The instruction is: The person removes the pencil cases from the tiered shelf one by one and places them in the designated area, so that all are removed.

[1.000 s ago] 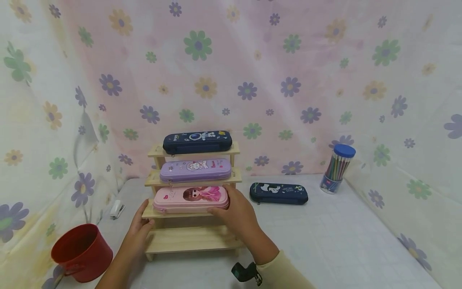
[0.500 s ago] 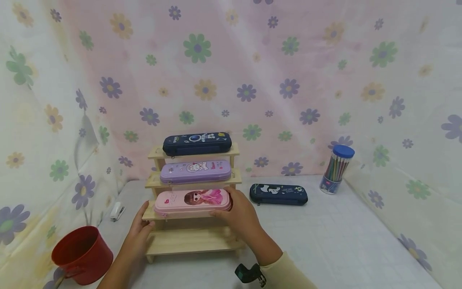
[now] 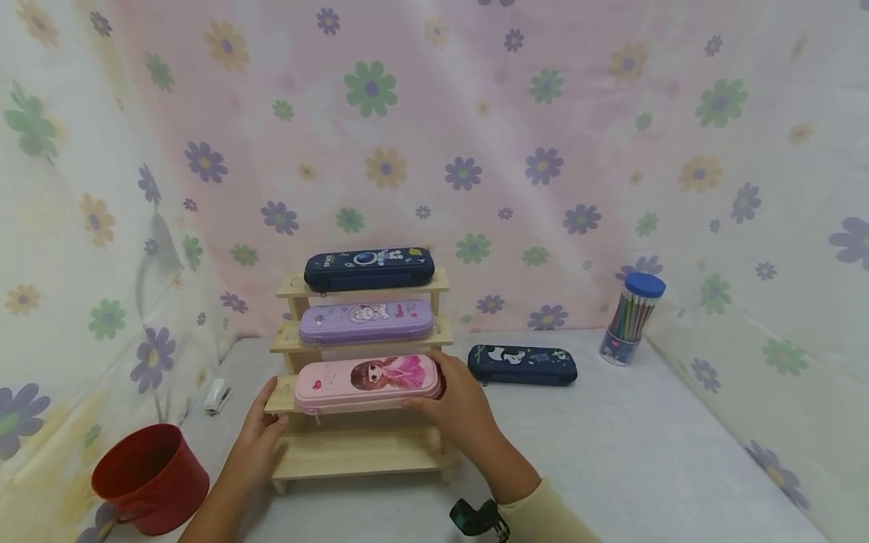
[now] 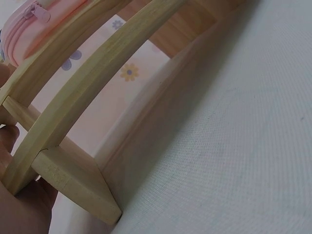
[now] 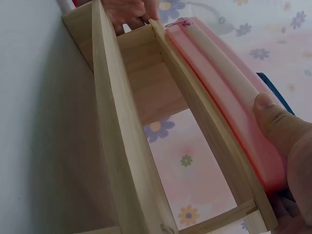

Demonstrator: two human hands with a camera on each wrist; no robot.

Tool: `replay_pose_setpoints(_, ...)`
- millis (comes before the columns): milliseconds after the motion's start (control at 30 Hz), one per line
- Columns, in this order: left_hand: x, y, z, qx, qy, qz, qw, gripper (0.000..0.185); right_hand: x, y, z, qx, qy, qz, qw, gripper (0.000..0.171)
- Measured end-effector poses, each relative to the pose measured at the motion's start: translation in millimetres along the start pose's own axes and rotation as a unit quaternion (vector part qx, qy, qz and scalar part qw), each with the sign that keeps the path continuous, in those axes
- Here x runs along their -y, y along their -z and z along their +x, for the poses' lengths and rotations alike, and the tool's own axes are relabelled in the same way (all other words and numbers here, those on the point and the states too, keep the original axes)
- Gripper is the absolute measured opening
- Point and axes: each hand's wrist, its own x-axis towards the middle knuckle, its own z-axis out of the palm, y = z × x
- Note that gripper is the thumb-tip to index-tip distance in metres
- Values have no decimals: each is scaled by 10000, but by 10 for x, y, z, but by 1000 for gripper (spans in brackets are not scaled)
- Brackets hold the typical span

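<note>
In the head view my right hand [image 3: 468,411] grips the right end of a pink pencil case [image 3: 333,383] with a doll picture on its lid. The case is over the third tier of a wooden step shelf [image 3: 360,455], jutting past its front edge. In the right wrist view the thumb [image 5: 273,114] presses the case's zipped side [image 5: 229,73]; the fingers beneath are partly hidden. My left hand [image 3: 254,441] holds the shelf's left end. A purple pencil case [image 3: 339,324] and a navy space pencil case [image 3: 339,273] lie on the two tiers above.
Another navy pencil case [image 3: 521,366] lies on the white tabletop right of the shelf. Behind it, at the right, stands a blue-lidded tub of pencils [image 3: 621,343]. A red metal mug [image 3: 159,483] is at the front left, with a white stapler-like object [image 3: 217,396] behind it.
The pink pencil case has shifted slightly right and towards me, out over the tier's front edge, with my right hand on it. My left hand stays on the shelf.
</note>
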Motion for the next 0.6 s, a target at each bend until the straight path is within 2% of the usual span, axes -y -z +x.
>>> replay_pose_setpoints(233, -11, 14, -1, 49, 48, -183, 9998, 75, -102, 33, -40, -68, 129, 157, 9998, 95)
replay_pose_setpoints(467, 8, 28, -11, 97, 19, -111, 9999, 76, -201, 121, -77, -54, -7, 560, 9984, 91)
replay_pose_setpoints(600, 4, 20, -7, 86, -9, -142, 9999, 76, -274, 176, -115, -99, 19, 619, 9980, 88)
